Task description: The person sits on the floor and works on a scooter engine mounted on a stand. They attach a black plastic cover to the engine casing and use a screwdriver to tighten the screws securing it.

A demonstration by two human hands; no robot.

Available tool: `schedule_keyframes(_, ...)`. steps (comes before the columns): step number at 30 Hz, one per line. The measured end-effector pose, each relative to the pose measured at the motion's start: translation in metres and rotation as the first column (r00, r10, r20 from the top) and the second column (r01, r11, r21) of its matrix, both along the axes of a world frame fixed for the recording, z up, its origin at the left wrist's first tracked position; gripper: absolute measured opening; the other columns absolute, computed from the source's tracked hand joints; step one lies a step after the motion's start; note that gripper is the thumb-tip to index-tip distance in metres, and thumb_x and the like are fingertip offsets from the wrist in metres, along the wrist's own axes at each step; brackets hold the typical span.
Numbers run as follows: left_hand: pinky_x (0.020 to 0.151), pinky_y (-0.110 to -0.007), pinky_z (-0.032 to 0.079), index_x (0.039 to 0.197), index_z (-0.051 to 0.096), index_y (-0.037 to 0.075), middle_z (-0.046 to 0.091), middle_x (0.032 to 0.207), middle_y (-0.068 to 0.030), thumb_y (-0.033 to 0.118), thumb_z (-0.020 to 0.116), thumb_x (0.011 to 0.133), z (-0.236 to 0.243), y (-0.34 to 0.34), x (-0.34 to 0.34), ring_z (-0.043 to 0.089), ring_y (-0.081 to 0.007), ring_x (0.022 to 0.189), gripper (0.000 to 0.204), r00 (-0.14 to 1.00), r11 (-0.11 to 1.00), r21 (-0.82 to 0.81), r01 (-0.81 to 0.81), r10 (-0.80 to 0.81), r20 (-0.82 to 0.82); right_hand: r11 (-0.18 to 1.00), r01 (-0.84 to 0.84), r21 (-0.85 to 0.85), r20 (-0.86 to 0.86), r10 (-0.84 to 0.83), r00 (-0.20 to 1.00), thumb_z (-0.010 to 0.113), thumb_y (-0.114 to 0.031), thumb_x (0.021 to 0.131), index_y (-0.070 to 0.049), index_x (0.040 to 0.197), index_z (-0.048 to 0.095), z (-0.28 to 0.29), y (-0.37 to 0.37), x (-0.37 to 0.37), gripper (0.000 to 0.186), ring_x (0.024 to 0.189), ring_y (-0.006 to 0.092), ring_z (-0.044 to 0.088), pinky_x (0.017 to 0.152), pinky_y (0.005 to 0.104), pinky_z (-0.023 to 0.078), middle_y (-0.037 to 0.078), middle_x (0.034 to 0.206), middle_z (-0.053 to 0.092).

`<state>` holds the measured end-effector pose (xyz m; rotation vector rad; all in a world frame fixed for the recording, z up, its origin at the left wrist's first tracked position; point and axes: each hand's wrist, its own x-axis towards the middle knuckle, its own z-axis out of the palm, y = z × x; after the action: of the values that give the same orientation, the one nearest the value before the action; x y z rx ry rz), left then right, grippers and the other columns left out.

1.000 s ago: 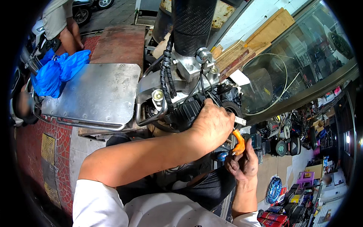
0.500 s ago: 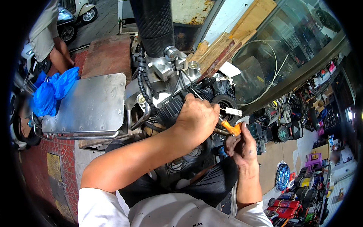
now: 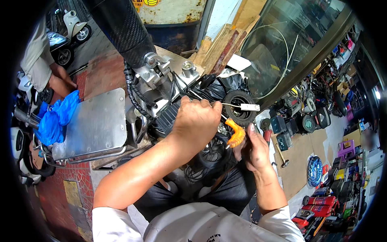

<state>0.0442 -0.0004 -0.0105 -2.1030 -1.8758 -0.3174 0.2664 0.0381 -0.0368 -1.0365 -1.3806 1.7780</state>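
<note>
My left hand point(image 3: 197, 119) is closed, back up, beside a ribbed black box point(image 3: 167, 119) and dark cables; its fingertips are hidden. A thin white cord with a white tag point(image 3: 250, 107) sticks out past its knuckles. The orange handle point(image 3: 237, 133) of a tool with a thin metal shaft lies between my hands, the shaft running toward my left hand. My right hand point(image 3: 257, 149) is beside the handle, thumb up and apart from the fingers, with a gap between thumb and handle. Above stands a thick black column point(image 3: 121, 32) on a silver metal joint point(image 3: 155, 70).
A flat metal plate point(image 3: 94, 125) with a blue plastic bag point(image 3: 56, 119) lies left. Small tyres point(image 3: 238, 107), wooden boards point(image 3: 219, 48) and a glass pane point(image 3: 278, 60) stand ahead. A hammer point(image 3: 284, 162) and toolboxes point(image 3: 282, 129) lie right. Another person's legs point(image 3: 56, 80) show far left.
The view has shifted, with the black column now tilted left. My right hand has come away from the orange handle, which has turned so its end points down and left. My left hand stays closed.
</note>
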Motion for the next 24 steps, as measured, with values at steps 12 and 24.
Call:
schedule_keyframes(12, 0.088, -0.047, 0.055, 0.104, 0.063, 0.011, 0.073, 0.088, -0.0083, 0.014, 0.062, 0.093, 0.002, 0.0, 0.004, 0.076, -0.0278, 0.083, 0.012, 0.998, 0.999, -0.018, -0.046, 0.046, -0.04, 0.979, -0.069, -0.193, -0.115, 0.048, 0.992, 0.047, -0.058, 0.111, 0.004, 0.088, 0.072, -0.01, 0.019, 0.014, 0.07, 0.052, 0.0198, 0.061, 0.049, 0.0305, 0.045, 0.017, 0.072, 0.07)
schedule_keyframes(24, 0.084, -0.046, 0.054, 0.104, 0.062, 0.01, 0.072, 0.089, -0.0086, 0.013, 0.064, 0.092, 0.004, -0.003, 0.002, 0.076, -0.0276, 0.083, 0.012, 0.997, 0.999, -0.007, -0.034, 0.033, -0.07, 0.989, -0.126, -0.078, -0.067, 0.121, 0.99, 0.06, -0.047, 0.107, 0.005, 0.099, 0.069, -0.003, 0.005, -0.001, 0.054, 0.058, 0.0275, 0.065, 0.059, 0.034, 0.052, 0.015, 0.073, 0.067)
